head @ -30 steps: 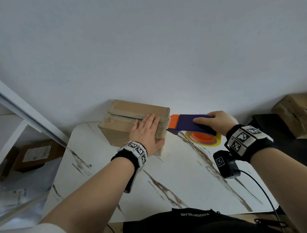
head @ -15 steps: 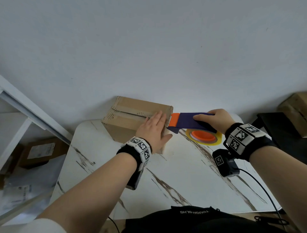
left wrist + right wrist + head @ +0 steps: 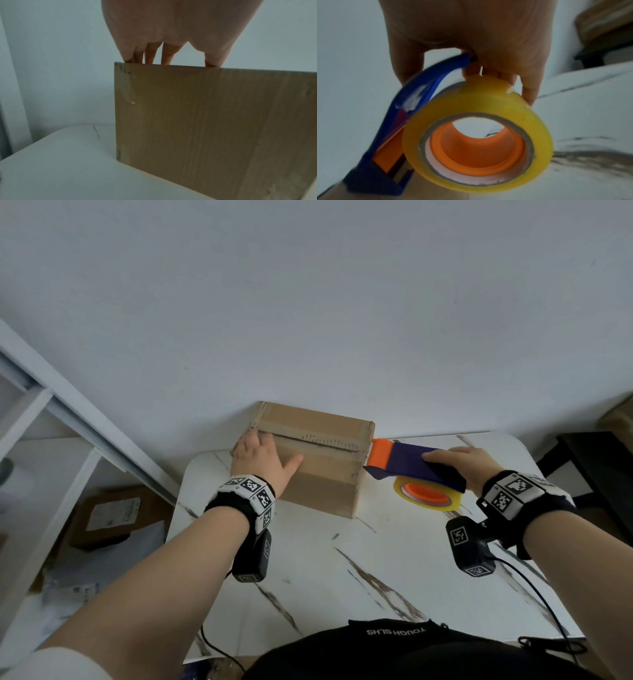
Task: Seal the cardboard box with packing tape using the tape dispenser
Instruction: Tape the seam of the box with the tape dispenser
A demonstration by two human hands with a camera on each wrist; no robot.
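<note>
Left hand (image 3: 262,455) flat on cardboard box (image 3: 318,474) top; right hand (image 3: 469,465) grips tape dispenser (image 3: 411,467) at box's right edge.

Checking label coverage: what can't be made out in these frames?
- Head view: box left top corner, under the left hand.
- Head view: whether fresh tape lies along the seam; too faint.
- Right wrist view: dispenser nose blurred; right hand hides its handle.
- Left wrist view: box top unseen.

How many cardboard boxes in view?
3. One box on the table under the left hand; one on the floor at left; one partly cut off at the right edge. Others may be hidden.
</note>
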